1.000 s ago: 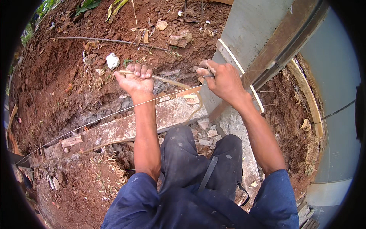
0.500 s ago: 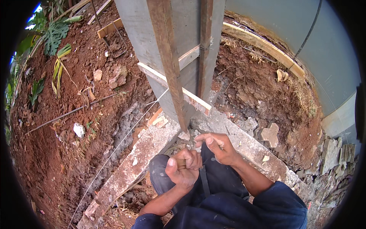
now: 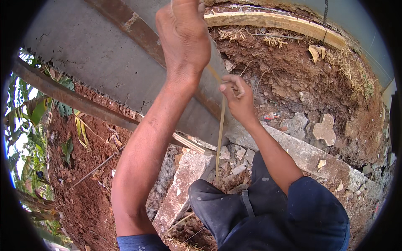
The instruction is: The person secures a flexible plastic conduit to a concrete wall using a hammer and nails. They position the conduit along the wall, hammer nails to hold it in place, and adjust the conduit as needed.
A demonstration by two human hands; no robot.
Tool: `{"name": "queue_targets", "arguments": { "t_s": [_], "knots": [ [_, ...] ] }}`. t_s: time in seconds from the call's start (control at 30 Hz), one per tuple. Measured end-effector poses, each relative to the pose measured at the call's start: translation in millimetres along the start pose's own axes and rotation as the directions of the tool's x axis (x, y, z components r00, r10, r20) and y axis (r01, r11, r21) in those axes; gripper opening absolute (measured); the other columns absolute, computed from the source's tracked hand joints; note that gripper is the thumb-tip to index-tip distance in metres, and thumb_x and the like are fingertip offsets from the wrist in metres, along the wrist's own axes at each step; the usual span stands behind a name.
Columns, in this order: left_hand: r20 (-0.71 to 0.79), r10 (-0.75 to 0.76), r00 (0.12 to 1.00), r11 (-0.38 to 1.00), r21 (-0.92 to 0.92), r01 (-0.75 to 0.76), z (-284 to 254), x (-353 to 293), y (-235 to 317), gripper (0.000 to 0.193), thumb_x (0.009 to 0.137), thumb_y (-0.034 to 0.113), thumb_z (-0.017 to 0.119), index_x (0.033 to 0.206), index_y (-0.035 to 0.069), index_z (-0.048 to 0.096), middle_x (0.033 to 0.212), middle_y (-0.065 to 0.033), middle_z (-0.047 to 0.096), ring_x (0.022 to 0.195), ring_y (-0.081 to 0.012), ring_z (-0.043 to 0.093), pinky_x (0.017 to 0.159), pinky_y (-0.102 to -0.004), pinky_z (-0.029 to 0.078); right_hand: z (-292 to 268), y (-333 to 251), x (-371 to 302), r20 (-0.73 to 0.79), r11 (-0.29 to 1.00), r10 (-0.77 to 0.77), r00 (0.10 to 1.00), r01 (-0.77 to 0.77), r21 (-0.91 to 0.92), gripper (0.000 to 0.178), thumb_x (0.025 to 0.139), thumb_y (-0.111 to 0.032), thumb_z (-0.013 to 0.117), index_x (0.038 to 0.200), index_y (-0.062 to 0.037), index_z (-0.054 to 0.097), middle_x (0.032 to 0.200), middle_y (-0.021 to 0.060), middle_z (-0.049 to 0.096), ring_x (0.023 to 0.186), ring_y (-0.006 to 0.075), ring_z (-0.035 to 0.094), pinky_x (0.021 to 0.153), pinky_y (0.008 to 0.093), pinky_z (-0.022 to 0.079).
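Observation:
My left hand point(image 3: 184, 37) is raised high in front of the grey concrete post point(image 3: 104, 71), fingers closed around the upper end of a thin pale strip point(image 3: 220, 138). The strip runs almost straight down from it to the rubble by my knee. Lower and to the right, my right hand point(image 3: 235, 98) pinches the same strip partway along its length. Both hands are close to the rusty brown bar point(image 3: 138, 29) that runs along the post.
A broken concrete slab point(image 3: 180, 188) lies on the red soil below. Flat stones point(image 3: 324, 129) and loose rubble sit at the right. A wooden plank point(image 3: 268, 19) edges the earth bank at the top. Green plants point(image 3: 33, 113) grow at the left.
My left hand has risen from near my lap to well above the right hand, and the strip now hangs stretched between them. The view has swung closer to the post.

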State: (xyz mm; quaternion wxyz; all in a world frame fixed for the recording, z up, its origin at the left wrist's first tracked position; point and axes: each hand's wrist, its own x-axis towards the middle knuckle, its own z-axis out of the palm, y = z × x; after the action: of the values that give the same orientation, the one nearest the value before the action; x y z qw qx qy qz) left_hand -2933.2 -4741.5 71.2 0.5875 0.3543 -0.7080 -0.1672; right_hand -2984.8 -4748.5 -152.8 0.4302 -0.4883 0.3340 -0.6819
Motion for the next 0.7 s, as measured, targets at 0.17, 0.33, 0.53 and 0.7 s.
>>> {"name": "queue_targets", "arguments": {
  "t_s": [0.17, 0.33, 0.53, 0.7],
  "knots": [
    [-0.077, -0.098, 0.992, 0.928, 0.353, 0.119, -25.6, 34.8, -38.7, 0.047, 0.099, 0.042, 0.03, 0.063, 0.014, 0.023, 0.057, 0.0044, 0.025, 0.051, -0.0082, 0.02, 0.047, -0.0284, 0.018, 68.5, 16.3, 36.2, -0.144, 0.983, -0.012, 0.99, -0.014, -0.184, 0.018, 0.094, -0.007, 0.06, 0.111, -0.0057, 0.063, 0.09, 0.0119, 0.069, 0.083, 0.0178, 0.065, 0.076, 0.0332, 0.05],
    [-0.071, 0.038, 0.997, 0.801, 0.599, 0.012, -17.3, 56.1, -17.2, 0.049, 0.1, 0.044, 0.033, 0.061, 0.013, 0.028, 0.056, 0.004, 0.027, 0.051, -0.0085, 0.025, 0.047, -0.0297, 0.023, 76.6, -0.2, 50.3, -0.126, 0.982, -0.152, 0.98, 0.134, -0.135, 0.015, 0.093, -0.008, 0.06, 0.107, -0.0043, 0.065, 0.096, 0.0124, 0.07, 0.085, 0.0223, 0.067, 0.077, 0.0332, 0.05],
    [-0.125, -0.089, 0.988, 0.81, 0.568, 0.145, -38.2, 67.7, -13.6, 0.051, 0.1, 0.046, 0.033, 0.063, 0.012, 0.029, 0.057, 0.003, 0.027, 0.052, -0.009, 0.027, 0.049, -0.031, 0.025, 72.3, -11.3, 25.3, -0.172, 0.994, -0.111, 0.979, 0.108, -0.03, 0.014, 0.091, -0.008, 0.063, 0.104, -0.006, 0.065, 0.101, 0.0123, 0.067, 0.087, 0.0344, 0.066, 0.071, 0.0394, 0.051],
    [-0.051, -0.006, 0.999, 0.776, 0.63, 0.037, -36.1, 65.1, -22.1, 0.053, 0.101, 0.047, 0.032, 0.062, 0.013, 0.029, 0.057, 0.0036, 0.027, 0.05, -0.0087, 0.026, 0.047, -0.0294, 0.024, 72.1, -7.4, 26.3, -0.144, 0.991, -0.113, 0.983, 0.101, -0.083, 0.015, 0.092, -0.009, 0.063, 0.106, -0.002, 0.066, 0.1, 0.014, 0.068, 0.091, 0.0296, 0.067, 0.078, 0.0357, 0.05]
  ]
}}
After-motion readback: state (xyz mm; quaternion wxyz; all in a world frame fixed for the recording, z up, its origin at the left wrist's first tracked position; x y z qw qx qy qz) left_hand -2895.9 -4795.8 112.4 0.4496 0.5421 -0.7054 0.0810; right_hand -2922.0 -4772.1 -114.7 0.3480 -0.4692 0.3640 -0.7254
